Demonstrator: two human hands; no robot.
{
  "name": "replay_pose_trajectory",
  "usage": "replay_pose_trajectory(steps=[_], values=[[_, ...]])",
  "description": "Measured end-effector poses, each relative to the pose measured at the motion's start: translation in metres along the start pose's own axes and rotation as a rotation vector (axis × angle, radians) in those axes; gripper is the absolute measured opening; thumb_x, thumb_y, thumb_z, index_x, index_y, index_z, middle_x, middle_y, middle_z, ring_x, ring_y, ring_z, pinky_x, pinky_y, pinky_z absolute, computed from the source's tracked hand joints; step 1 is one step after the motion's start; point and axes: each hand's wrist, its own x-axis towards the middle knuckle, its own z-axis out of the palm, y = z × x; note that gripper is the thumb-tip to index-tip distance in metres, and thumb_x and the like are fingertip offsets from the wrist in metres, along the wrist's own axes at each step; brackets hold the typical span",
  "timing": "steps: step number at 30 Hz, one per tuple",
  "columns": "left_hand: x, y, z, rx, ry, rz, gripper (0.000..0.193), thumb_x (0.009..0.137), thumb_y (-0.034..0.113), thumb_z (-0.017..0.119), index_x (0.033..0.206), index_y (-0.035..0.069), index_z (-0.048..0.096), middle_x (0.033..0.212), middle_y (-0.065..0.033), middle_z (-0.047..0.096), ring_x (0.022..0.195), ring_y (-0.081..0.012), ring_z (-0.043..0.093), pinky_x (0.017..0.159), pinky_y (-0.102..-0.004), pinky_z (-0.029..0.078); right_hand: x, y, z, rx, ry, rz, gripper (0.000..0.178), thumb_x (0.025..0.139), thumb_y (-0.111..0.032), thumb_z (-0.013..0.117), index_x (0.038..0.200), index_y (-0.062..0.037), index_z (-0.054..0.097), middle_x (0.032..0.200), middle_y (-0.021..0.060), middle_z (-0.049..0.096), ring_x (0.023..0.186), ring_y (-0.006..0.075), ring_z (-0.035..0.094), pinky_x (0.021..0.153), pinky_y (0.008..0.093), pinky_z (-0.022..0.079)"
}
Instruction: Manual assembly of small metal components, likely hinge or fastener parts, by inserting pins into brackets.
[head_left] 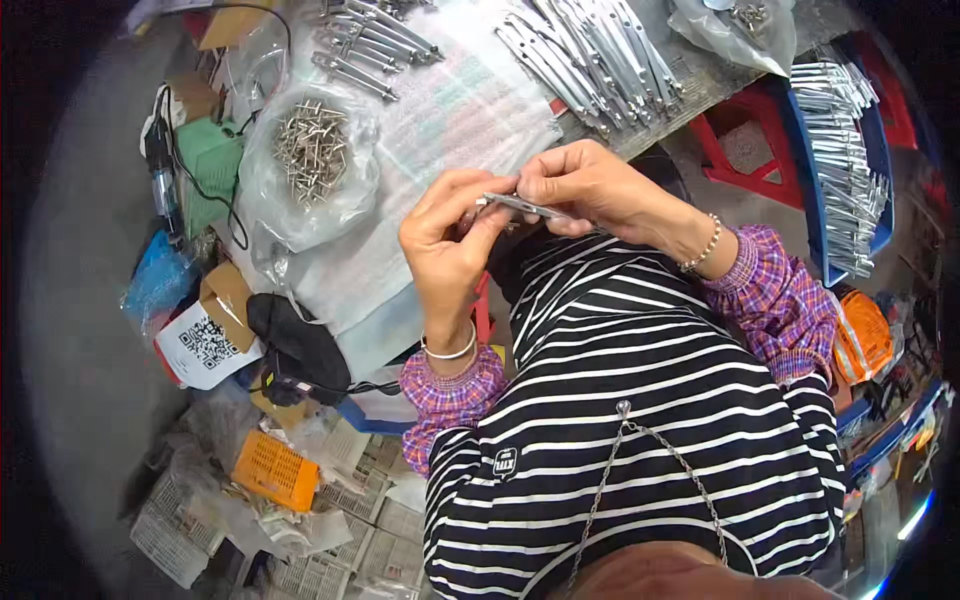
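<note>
Between my two hands, just past the table's near edge, is a slim silver metal bar (524, 206). My left hand (447, 222) pinches its left end with thumb and fingers. The fingers of my right hand (590, 188) close on the bar farther along, with the thumb pressed down near its middle. Part of the bar is hidden by my fingers, so its full shape does not show. Nearest my left hand, on the table, lies an open plastic bag of metal screws or pins (312, 150). Beyond my right hand lie several similar long silver bars (592, 62).
A pale cloth (440, 110) covers the table, with several assembled metal rods (372, 42) at its far side. On the right, a blue crate (822, 200) full of silver bars stands by a red stool (745, 150). An electric screwdriver (160, 165) lies left; an orange basket (276, 470) is lower left.
</note>
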Motion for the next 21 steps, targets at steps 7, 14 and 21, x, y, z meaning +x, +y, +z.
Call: replay_pose_trajectory(steps=[7,14,21], values=[[-0.001,0.004,0.006,0.077,0.063,0.066,0.014,0.068,-0.006,0.062,0.081,0.000,0.066,0.079,-0.0006,0.057,0.057,-0.0022,0.043,0.049,-0.0154,0.030,0.001,0.005,0.002,0.194,-0.061,0.075,0.019,0.086,-0.019,0.056,0.082,-0.0003,0.054,0.072,0.0044,0.054,0.045,0.0045,0.040,0.038,0.0154,0.029],[-0.001,0.002,0.008,-0.228,0.168,-0.127,0.008,0.072,-0.005,0.060,0.080,-0.003,0.060,0.078,-0.0016,0.056,0.067,-0.0052,0.046,0.059,-0.0168,0.036,-0.006,0.002,0.007,0.213,0.005,-0.056,0.027,0.087,-0.020,0.053,0.099,0.0037,0.054,0.074,0.0018,0.052,0.054,0.0043,0.039,0.046,0.0168,0.032],[-0.002,-0.003,0.005,-0.426,0.176,-0.296,0.012,0.078,0.004,0.060,0.088,-0.003,0.059,0.061,0.0036,0.047,0.046,-0.0012,0.034,0.042,-0.0168,0.022,-0.011,0.003,0.005,0.173,0.021,-0.141,0.026,0.088,-0.011,0.052,0.109,0.0035,0.054,0.073,-0.0002,0.052,0.061,0.0054,0.047,0.056,0.0159,0.041]])
